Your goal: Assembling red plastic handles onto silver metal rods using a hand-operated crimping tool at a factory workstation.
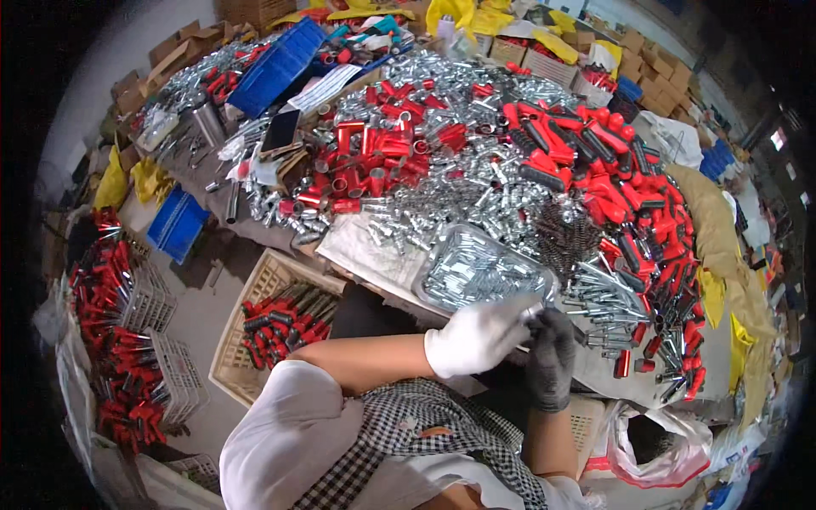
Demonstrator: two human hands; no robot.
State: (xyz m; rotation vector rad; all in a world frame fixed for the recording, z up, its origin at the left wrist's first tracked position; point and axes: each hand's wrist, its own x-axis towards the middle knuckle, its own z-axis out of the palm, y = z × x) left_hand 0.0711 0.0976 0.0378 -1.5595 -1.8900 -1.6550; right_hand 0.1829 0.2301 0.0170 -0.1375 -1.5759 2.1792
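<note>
Metal part (532, 313) at the desk's (599, 370) near edge seems light, stiff, best end-pinched: our right hand (552, 353) holds it; our blurred left hand (483, 336) we cannot tell.

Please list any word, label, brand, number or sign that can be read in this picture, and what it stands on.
No text can be read with certainty.
White paper sheet beside the tilted blue bin: any print is too small to read.
White sack at the lower right: its markings are too blurred to read.
</note>
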